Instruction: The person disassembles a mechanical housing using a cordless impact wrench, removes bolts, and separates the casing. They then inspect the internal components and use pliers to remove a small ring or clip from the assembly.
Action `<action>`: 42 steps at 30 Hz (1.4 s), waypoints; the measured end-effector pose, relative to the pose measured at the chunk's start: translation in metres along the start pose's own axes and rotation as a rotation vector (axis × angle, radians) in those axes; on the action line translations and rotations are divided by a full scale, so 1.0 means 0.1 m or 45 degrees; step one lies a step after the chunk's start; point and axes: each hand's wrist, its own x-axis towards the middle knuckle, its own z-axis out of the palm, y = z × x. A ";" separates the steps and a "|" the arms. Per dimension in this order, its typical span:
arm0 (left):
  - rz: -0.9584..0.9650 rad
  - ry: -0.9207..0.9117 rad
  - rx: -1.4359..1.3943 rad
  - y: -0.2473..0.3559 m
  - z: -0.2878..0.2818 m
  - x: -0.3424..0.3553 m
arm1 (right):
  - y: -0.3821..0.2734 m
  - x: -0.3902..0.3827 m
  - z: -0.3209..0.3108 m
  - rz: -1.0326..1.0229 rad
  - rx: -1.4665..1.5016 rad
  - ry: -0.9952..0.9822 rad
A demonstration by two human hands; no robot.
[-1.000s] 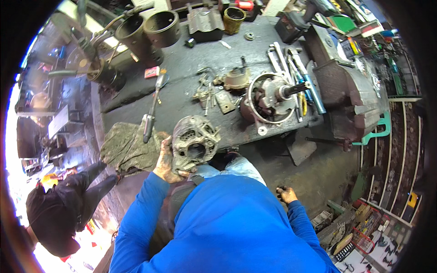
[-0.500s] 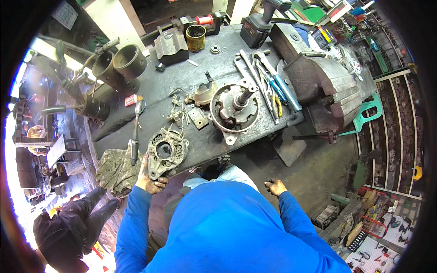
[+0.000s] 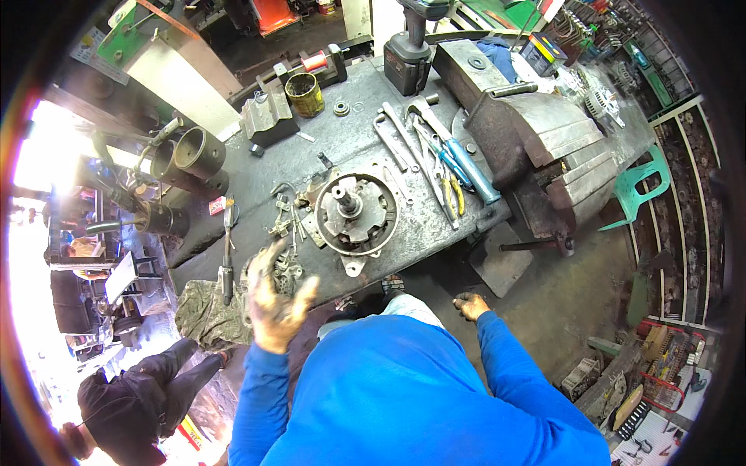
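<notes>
My left hand [image 3: 276, 307] is raised over the bench's front edge, fingers and thumb spread, holding nothing. Behind it, partly covered, lies a vented alternator end housing [image 3: 291, 278]. To its right on the bench sits a round alternator housing [image 3: 320, 213] with the rotor [image 3: 347, 208] inside, its shaft pointing up. Away from the bench, on the right of my body, hangs my right hand [image 3: 469, 306] with curled fingers. Whether anything is inside that hand I cannot make out. Small metal parts [image 3: 284, 217] lie left of the rotor housing.
Wrenches, a blue-handled tool [image 3: 474, 172] and yellow pliers [image 3: 454, 194] lie to the right, beside a big vise [image 3: 536, 132]. A cordless tool [image 3: 408, 58] stands at the back. Left are a ratchet [image 3: 227, 256], a rag [image 3: 210, 311] and metal cylinders [image 3: 200, 150]. A person [image 3: 132, 408] is at lower left.
My left hand has let go of the vented housing and lifted, its fingers opening. The view has shifted, so the bench things sit lower and further left. My right hand stays curled at my side.
</notes>
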 end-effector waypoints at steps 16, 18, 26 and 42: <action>0.048 -0.039 -0.066 0.08 1.05 0.56 | 0.25 0.43 -0.17 -0.087 0.043 -0.079; -0.017 0.016 -0.352 -0.01 1.08 0.54 | 0.34 0.42 -0.21 -0.048 0.046 -0.106; -0.042 -0.145 -0.029 0.08 1.08 0.20 | -0.24 0.09 -0.59 -0.257 -0.167 -0.145; 0.300 0.064 0.467 0.17 0.99 -0.18 | -3.62 -1.68 -0.64 -2.049 -0.002 0.474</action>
